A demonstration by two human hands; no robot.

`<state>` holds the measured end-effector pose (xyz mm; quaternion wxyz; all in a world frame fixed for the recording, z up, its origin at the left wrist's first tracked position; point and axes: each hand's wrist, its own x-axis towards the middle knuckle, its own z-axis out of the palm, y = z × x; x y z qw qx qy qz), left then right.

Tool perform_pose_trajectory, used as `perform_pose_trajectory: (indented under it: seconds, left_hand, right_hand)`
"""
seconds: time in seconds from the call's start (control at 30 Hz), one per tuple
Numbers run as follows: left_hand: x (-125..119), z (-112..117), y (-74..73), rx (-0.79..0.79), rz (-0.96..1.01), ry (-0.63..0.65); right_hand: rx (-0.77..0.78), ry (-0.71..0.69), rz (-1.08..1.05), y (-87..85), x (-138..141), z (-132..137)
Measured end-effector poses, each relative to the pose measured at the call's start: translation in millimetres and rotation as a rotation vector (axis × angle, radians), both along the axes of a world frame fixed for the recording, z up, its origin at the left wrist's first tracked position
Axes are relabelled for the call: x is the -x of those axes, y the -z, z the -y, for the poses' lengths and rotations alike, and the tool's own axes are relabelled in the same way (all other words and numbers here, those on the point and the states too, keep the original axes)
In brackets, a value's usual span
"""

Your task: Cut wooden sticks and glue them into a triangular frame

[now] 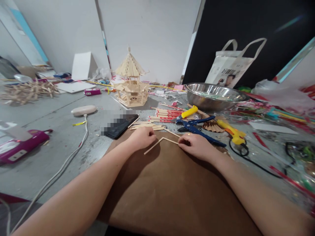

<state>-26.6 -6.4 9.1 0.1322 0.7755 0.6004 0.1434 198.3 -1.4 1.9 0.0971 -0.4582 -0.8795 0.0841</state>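
The V of thin wooden sticks (169, 140) lay on the brown sheet (159, 190) btwn my hands, corner pointing away from me. My R hand (198, 146) had thumb & forefinger nearly closed on its R end, w/ the other fingers curled. My L hand (144, 137) was curled just by the other leg, fingertips drawn in; couldn't tell if they had hold of anything. Couldn't see if the corner was glued either, so a tug from the R fingers or a knock from the L could've skewed the angle or popped it apart.

Just beyond lay a loose stick (172, 132), easy to nudge into the V. The blue-handled pliers (190, 127) sat right behind my R hand; a backward swing might've shoved them. Beyond those, the yellow-handled knife (189, 111) pointed L over the red-marked sticks (163, 114), prob a nick risk for any blind reach. Yellow glue gun (233, 134) was off R, its cord a poss. snag for my forearm. Pavilion model (131, 93) stood well back.
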Motion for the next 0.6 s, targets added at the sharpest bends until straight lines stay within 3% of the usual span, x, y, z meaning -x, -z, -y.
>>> perform_pose_trajectory:
  seconds: [0.27, 0.6]
  left_hand:
    - [-0.9, 3.5, 1.4, 0.028, -0.056, 0.061]
    - [-11.5, 10.0, 5.9, 0.004, -0.225, 0.022]
  right_hand:
    - [-0.047, 0.011, -0.006, 1.9, 3.9, 3.1]
    - [-0.147, 0.007, -0.033, 11.0, 15.6, 7.9]
